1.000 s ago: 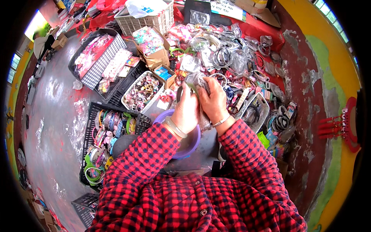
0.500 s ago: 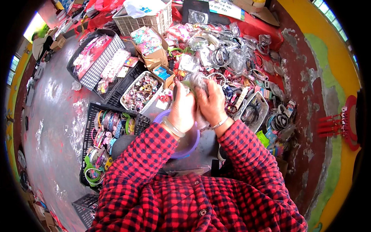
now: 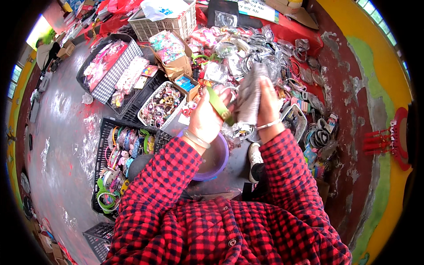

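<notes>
The left hand [image 3: 205, 119] and right hand [image 3: 267, 104] are raised together at the centre of the frame. The right is closed on a silvery plastic packet [image 3: 248, 95], the left pinches a green band [image 3: 219, 105] just beside it. Below them sits a purple bowl [image 3: 216, 161]. To the left lies a black crate [image 3: 106, 132] of bright hairbands, then a white basket [image 3: 150, 104] of small trinkets.

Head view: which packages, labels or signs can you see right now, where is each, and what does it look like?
Clear plastic packet: held in right hand, greyish, crinkled.
Green strip: in left hand, narrow.
Printed sheet: top edge, white, flat.
Cardboard box: upper left of hands, brown, holding colourful packets.
White crate: top, with white bag.
</notes>
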The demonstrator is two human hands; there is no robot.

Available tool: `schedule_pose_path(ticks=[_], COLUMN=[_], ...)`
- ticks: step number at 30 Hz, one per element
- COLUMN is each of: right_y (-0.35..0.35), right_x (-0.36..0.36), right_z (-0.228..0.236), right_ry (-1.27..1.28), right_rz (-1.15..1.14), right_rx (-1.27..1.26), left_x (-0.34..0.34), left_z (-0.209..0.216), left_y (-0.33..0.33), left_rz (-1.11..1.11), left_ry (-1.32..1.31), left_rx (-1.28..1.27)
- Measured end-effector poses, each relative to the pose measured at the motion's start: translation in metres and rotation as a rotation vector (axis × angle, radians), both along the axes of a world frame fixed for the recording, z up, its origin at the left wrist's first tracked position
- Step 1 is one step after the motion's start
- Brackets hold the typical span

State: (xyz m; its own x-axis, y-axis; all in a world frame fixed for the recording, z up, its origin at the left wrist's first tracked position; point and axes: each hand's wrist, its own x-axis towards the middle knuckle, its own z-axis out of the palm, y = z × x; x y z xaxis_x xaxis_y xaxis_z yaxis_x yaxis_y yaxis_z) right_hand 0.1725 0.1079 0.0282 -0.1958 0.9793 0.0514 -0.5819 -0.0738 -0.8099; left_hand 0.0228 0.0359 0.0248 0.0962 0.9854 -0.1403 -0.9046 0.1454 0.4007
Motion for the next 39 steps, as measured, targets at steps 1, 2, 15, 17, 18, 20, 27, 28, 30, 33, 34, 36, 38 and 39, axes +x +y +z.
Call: schedule_pose_path(ticks=[1,2,15,17,18,20,27,28,30,33,34,36,38,39], right_y=[0.003,0.000,-0.056,-0.055,-0.055,-0.047,-0.058,-0.055,-0.042,-0.018,-0.011,0.001,0.002,0.011], right_x=[0.007,0.011,-0.041,-0.044,-0.043,-0.042,-0.040,-0.040,-0.035,-0.018,-0.014,0.004,0.015,0.030], right_z=[0.006,0.012,0.007,0.010,0.010,0.008,0.006,0.007,0.011,-0.007,-0.009,-0.002,0.021,0.013], right_ry=[0.050,0.249,-1.079,-1.076,-1.003,-0.978,-1.092,-1.116,-1.116,-0.871,-0.715,-0.444,-0.188,-0.147], right_rz=[0.035,0.091,-0.332,-0.401,-0.324,-0.332,-0.352,-0.391,-0.433,-0.329,-0.272,-0.227,-0.157,-0.141], right_rx=[0.007,0.002,0.908,0.833,0.552,0.463,0.834,0.838,0.654,0.332,0.203,-0.018,-0.204,-0.174], left_x=[-0.008,-0.015,-0.002,-0.004,-0.003,0.000,-0.004,-0.003,0.001,0.002,0.000,-0.006,-0.015,-0.012], left_z=[-0.003,-0.005,0.012,0.006,0.005,0.006,0.008,0.008,-0.006,0.001,0.003,0.003,0.000,0.011], left_y=[0.003,0.004,-0.009,-0.009,-0.010,-0.011,-0.006,-0.009,-0.013,-0.013,-0.009,-0.007,-0.009,-0.013], left_rz=[0.021,0.043,0.134,0.135,0.119,0.089,0.128,0.114,0.031,-0.011,0.003,0.002,-0.020,-0.054], left_ry=[-0.025,-0.050,-0.086,-0.079,-0.067,-0.043,-0.054,-0.055,-0.084,-0.063,0.013,0.185,0.381,0.462], left_rx=[0.035,0.071,0.023,0.043,0.056,0.082,-0.001,0.011,-0.045,0.015,0.039,0.082,0.120,0.180])
